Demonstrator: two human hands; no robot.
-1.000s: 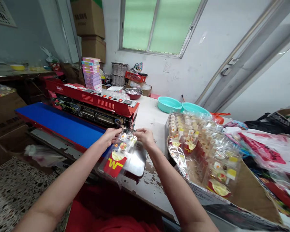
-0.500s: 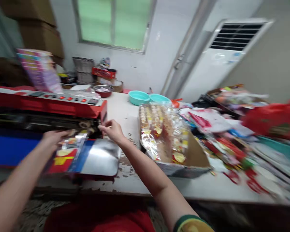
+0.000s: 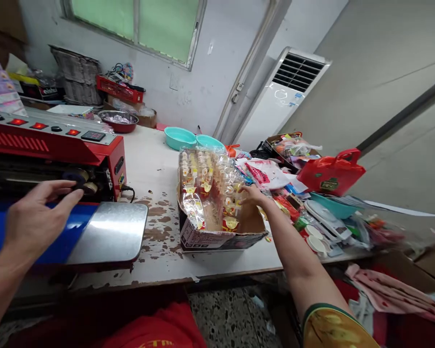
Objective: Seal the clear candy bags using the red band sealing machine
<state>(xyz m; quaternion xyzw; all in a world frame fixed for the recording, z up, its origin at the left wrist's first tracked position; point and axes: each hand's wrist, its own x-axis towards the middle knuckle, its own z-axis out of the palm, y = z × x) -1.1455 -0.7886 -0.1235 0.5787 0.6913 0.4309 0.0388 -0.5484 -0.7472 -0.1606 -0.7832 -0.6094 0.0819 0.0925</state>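
My left hand is in front of the rollers of a red sealing machine, thumb and index finger slightly apart, with no packet visible in them. Under it lie the machine's blue belt and a metal plate. To the right, my right hand reaches over the side of a cardboard box, its bent fingers apart at the right-hand row of clear packets. These upright packets have red and yellow printing near their lower ends. Whether the fingertips grip one cannot be made out.
Behind the box stand turquoise basins and a dark red bowl. A red bag, white lids and mixed plastic goods crowd the table's right side. A black cable leaves the machine's end.
My right hand has moved from the machine's end to the packets in the box. The packet near my left hand is out of sight. The view has turned right.
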